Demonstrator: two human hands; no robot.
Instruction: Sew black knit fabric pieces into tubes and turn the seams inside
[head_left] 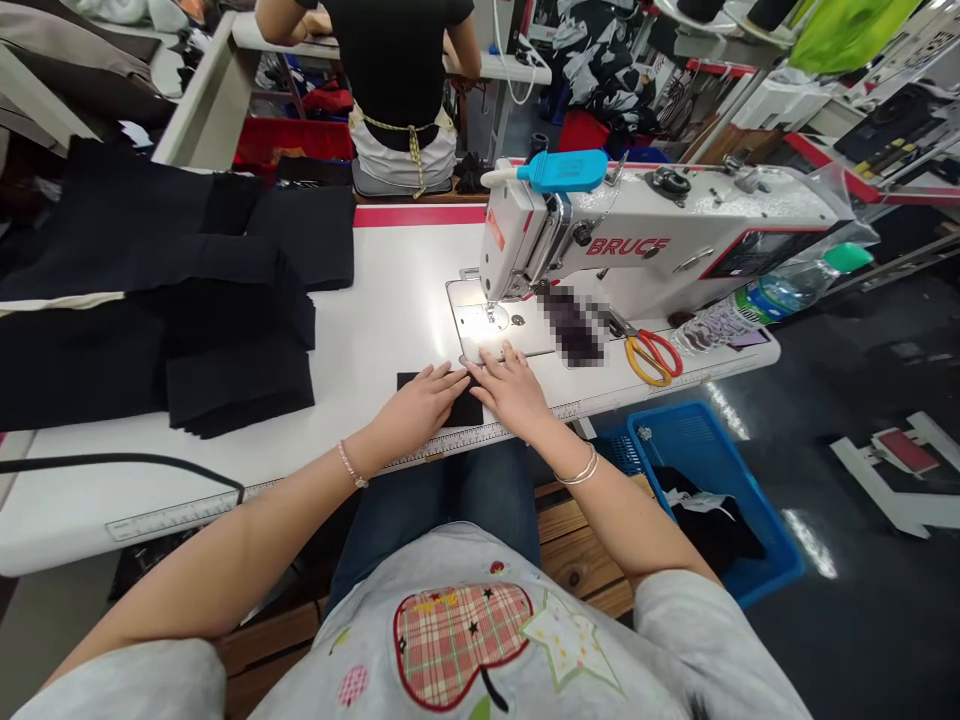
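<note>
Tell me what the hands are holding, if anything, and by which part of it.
Nothing is gripped: the left hand and right hand rest flat on top of a small black fabric piece, which lies on the white sewing table.

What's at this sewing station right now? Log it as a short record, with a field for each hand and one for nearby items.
left hand: flat on black fabric piece
right hand: pressing the same piece's edge, beside needle plate
machine: white Bruce sewing machine
nearby: stacked black fabric; orange-handled scissors; blue basket
</note>
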